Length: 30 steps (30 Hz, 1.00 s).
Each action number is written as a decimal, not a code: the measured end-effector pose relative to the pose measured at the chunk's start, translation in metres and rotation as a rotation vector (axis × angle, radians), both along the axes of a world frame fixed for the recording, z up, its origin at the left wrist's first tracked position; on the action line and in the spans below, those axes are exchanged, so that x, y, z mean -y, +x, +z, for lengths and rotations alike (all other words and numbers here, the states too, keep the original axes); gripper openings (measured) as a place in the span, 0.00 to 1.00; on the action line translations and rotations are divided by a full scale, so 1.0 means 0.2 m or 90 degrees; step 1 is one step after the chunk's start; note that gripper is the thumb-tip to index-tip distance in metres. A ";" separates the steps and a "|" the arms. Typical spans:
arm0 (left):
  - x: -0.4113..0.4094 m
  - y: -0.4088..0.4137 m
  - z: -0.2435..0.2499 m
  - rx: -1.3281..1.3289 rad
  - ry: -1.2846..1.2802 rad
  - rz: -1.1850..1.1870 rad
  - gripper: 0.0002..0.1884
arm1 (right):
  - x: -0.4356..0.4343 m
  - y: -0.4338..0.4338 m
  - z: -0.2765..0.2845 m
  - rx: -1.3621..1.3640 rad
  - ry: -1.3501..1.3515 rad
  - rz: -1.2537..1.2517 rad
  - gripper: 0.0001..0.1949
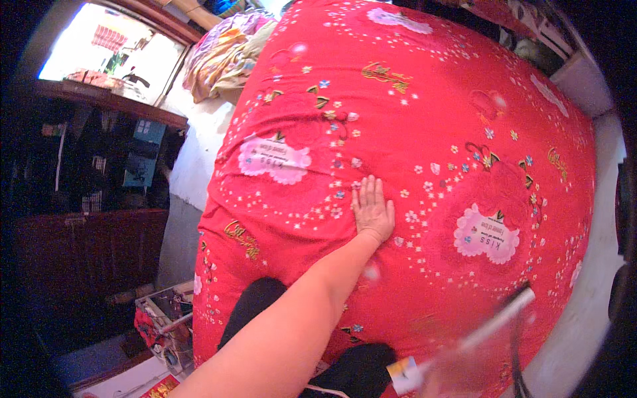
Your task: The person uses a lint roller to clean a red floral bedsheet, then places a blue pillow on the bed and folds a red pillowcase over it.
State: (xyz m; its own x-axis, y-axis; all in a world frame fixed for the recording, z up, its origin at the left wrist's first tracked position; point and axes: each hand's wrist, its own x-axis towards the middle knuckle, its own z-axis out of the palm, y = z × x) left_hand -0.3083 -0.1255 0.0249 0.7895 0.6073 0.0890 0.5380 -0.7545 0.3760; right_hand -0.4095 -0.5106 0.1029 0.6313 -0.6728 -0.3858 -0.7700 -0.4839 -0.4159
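My left hand [373, 214] lies palm down on a red bedsheet [418, 139], fingers together and thumb a little apart, with nothing in it. Flowers, stars and pink lettered patches cover the sheet. Toward the bottom right, my right hand [445, 370] is smeared by motion over the sheet's near part. It appears to be closed around a blurred tool [500, 318] with a silvery bar. A dark cord or strap [517, 353] hangs from the bar, and a white and yellow tag [402, 375] shows beside the hand. The tool's exact kind is too blurred to tell.
My knees in black cloth [259, 303] press against the near side of the bed. A heap of fabric [229, 54] sits at the far left near a bright window [114, 49]. Dark furniture [89, 239] and a cluttered crate [169, 328] stand left; pale floor [602, 224] runs along the right.
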 end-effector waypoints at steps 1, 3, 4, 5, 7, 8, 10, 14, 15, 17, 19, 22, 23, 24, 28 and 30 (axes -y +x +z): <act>-0.05 -0.03 0.02 0.018 -0.024 -0.018 0.33 | -0.28 0.04 0.07 -0.068 0.085 0.060 0.18; -0.16 -0.12 0.13 0.014 -0.052 -0.138 0.32 | -0.81 -0.14 0.08 0.029 0.179 0.178 0.21; -0.24 -0.18 0.19 -0.023 -0.054 -0.200 0.32 | -1.05 -0.24 0.10 0.063 0.223 0.258 0.23; -0.34 -0.26 0.24 -0.063 -0.055 -0.259 0.32 | -1.25 -0.32 0.15 0.069 0.276 0.359 0.25; -0.65 -0.54 0.15 -0.205 0.044 -0.203 0.31 | -1.51 -0.41 0.31 -0.023 0.468 0.610 0.17; -0.76 -0.67 0.17 -0.214 0.068 -0.104 0.31 | -1.55 -0.38 0.34 -0.022 0.481 0.580 0.17; -0.98 -0.96 0.18 -0.229 0.123 0.055 0.33 | -1.55 -0.34 0.29 -0.062 0.502 0.450 0.17; -1.10 -1.22 0.30 -0.407 -0.069 0.211 0.39 | -1.39 0.02 0.20 0.198 0.340 0.262 0.20; -1.12 -1.24 0.27 -0.407 -0.050 0.217 0.40 | -1.33 0.08 0.15 0.172 0.193 0.286 0.20; -1.14 -1.33 0.13 -0.420 -0.009 0.241 0.42 | -1.55 0.08 0.32 0.097 0.259 0.251 0.20; -1.13 -1.32 0.04 -0.407 0.017 0.231 0.44 | -1.71 -0.11 0.29 -0.045 0.252 0.382 0.18; -1.15 -1.30 -0.03 -0.454 0.025 0.203 0.44 | -2.02 -0.48 0.30 -0.258 0.300 0.677 0.19; -1.19 -1.36 -0.07 -0.539 0.010 0.199 0.44 | -2.11 -0.53 0.40 -0.362 0.402 0.829 0.20; -1.15 -1.38 -0.06 -0.238 0.155 0.164 0.43 | -2.14 -0.58 0.41 -0.278 0.464 0.862 0.19; -1.15 -1.35 0.00 -0.354 0.007 0.192 0.45 | -2.07 -0.41 0.34 0.025 0.400 0.670 0.17; -1.16 -1.37 0.00 -0.344 0.029 0.196 0.44 | -1.98 -0.17 0.24 0.126 0.259 0.600 0.19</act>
State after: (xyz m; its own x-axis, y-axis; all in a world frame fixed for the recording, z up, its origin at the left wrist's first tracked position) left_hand -0.5833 0.1060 0.0246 0.5194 0.8192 -0.2432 0.8387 -0.5432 -0.0385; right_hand -0.4438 -0.1152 0.1512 0.9097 0.2824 -0.3045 -0.0531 -0.6481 -0.7597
